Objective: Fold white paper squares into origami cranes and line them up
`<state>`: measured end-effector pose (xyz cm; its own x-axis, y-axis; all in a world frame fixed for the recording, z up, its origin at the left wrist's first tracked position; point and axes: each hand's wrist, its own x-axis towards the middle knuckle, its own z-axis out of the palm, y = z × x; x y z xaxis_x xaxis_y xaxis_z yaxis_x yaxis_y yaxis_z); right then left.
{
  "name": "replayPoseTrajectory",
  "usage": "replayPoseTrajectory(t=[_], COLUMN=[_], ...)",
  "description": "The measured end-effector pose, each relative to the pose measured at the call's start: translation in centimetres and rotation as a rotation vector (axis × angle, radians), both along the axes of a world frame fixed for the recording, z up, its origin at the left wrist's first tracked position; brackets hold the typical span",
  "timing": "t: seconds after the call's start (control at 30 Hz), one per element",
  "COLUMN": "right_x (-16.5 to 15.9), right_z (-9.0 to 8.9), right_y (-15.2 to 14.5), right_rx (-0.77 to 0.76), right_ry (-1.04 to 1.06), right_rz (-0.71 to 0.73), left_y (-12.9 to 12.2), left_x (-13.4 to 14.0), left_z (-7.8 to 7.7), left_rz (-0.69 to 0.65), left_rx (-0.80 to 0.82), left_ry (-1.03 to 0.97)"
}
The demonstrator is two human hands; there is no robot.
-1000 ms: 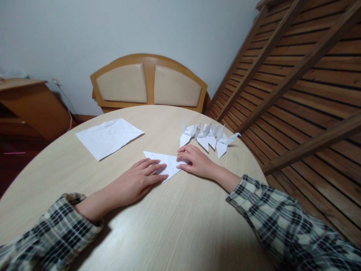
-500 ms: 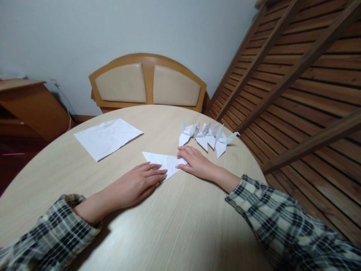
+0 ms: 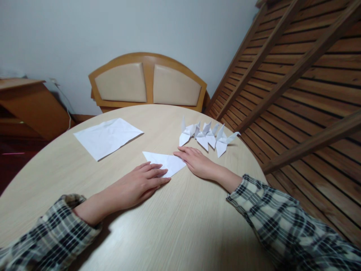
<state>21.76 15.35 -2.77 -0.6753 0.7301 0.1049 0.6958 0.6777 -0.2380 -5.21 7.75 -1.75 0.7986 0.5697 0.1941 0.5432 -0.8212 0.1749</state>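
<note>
A folded piece of white paper [image 3: 175, 164], roughly triangular, lies flat on the pale round table [image 3: 169, 226]. My left hand [image 3: 142, 182] rests on its near left part with fingers stretched out, hiding some of the near edge. At the paper's right corner is my right hand [image 3: 197, 162], laid over it with fingers extended and close together. Just beyond that hand, several folded paper cranes [image 3: 221, 142] stand in a row.
White paper sheets [image 3: 108, 137] lie at the table's far left. Behind the table stands a headboard-like wooden panel [image 3: 149, 82] with cream pads. Wooden slats [image 3: 304, 82] rise along the right side, and a brown cabinet [image 3: 28, 107] stands at the left.
My right hand has flattened, its thumb no longer spread out over the paper's right corner. The left fingers have spread slightly along the near edge. The paper stays in place.
</note>
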Motion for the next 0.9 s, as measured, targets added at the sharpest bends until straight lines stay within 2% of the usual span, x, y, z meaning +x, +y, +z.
replayPoseTrajectory(t=[0.33,0.6,0.9], right_x=[0.4,-0.1,-0.2], right_z=[-0.4,0.8,0.4], right_y=[0.9,0.1,0.0], right_rx=[0.051,0.078,0.015], right_ry=[0.050,0.156,0.266], right_rz=[0.027,0.034,-0.006], left_y=[-0.1,-0.1,0.0], left_x=[0.0,-0.1,-0.2], left_z=[-0.1,-0.2,-0.4], left_rz=[0.002,-0.012,-0.014], left_rx=[0.015,0.015,-0.004], left_ry=[-0.004,-0.032,-0.058])
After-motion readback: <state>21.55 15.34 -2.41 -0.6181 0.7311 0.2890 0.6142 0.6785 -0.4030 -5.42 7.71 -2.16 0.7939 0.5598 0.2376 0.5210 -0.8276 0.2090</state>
